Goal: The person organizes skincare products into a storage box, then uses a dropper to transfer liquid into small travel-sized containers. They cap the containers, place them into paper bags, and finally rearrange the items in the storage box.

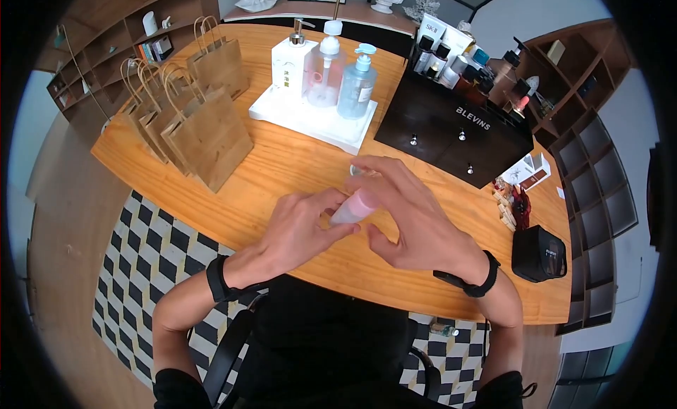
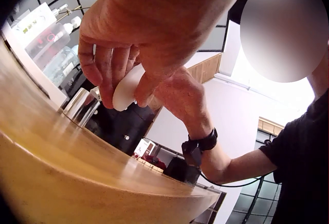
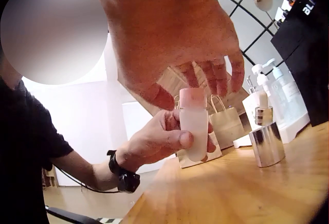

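Note:
My left hand [image 1: 295, 227] pinches a small frosted bottle [image 1: 344, 213] between thumb and fingers; its pink cap [image 1: 363, 201] points up toward my right hand. In the right wrist view the bottle [image 3: 194, 134] stands nearly upright in the left hand [image 3: 149, 142]. My right hand [image 1: 427, 229] hovers around the cap [image 3: 193, 99] with fingers spread and bent; contact with the cap cannot be made out. Beyond the hands a shiny silver container [image 3: 267, 144] stands on the table, mostly hidden by right fingers in the head view.
Behind the hands, a white tray [image 1: 310, 127] holds pump bottles. Brown paper bags [image 1: 211, 137] stand at the left. A black drawer organizer [image 1: 451, 127] full of cosmetics is at the back right; a black pouch [image 1: 538, 254] and small wooden pieces lie near the right edge.

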`<state>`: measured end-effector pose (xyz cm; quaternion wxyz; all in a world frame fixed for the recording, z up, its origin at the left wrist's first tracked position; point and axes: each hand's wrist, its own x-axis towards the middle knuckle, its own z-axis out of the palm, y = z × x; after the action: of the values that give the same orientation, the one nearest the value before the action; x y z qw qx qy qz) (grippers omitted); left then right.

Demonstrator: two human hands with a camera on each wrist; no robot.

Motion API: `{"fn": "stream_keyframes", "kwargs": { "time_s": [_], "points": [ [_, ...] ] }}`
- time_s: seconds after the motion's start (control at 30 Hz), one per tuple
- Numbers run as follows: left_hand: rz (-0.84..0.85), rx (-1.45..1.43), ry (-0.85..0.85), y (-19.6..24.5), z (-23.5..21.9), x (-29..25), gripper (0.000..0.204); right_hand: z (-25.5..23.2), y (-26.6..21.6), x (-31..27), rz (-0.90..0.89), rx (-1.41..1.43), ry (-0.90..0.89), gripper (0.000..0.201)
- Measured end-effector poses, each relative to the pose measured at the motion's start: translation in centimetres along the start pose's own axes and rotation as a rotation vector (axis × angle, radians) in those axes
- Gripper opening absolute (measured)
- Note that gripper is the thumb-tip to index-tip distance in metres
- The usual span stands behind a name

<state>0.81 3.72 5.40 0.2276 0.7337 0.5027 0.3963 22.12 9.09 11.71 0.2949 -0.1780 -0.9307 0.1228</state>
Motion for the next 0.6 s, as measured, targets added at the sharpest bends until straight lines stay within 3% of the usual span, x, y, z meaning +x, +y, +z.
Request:
{"fn": "stream_keyframes", "kwargs": {
  "time_s": [0.07,0.13,0.17,0.23,0.33,0.47,0.53,0.6],
  "points": [
    [-0.003,-0.003,-0.012,0.0,0.2,0.0,0.034,-0.2,-0.2,-0.3,0.054,-0.048,0.028,0.041],
    [0.019,-0.018,-0.022,-0.1,0.2,0.0,0.033,-0.7,-0.1,-0.4,0.355,-0.039,-0.313,0.049],
    [0.019,-0.016,-0.021,-0.2,0.2,0.0,0.033,-0.6,-0.1,-0.4,0.354,-0.039,-0.312,0.049],
    [0.018,-0.022,-0.016,-0.5,0.4,-0.2,0.031,-0.3,-0.4,-0.5,0.187,0.104,-0.119,0.047],
    [-0.016,0.005,-0.042,-0.1,0.1,-0.1,0.031,-0.1,-0.4,-0.7,0.179,0.1,-0.077,0.043],
    [0.02,-0.007,-0.034,-0.8,0.4,0.0,0.032,-0.6,-0.3,-0.8,0.237,0.164,-0.104,0.039],
    [-0.054,0.01,-0.074,-1.0,0.1,-0.1,0.033,-1.6,-0.9,-0.7,0.284,0.23,0.012,0.037],
    [-0.028,-0.006,-0.05,-1.4,-0.4,-0.4,0.032,-2.1,-0.6,-1.1,0.337,0.179,-0.018,0.034]
  ]
}}
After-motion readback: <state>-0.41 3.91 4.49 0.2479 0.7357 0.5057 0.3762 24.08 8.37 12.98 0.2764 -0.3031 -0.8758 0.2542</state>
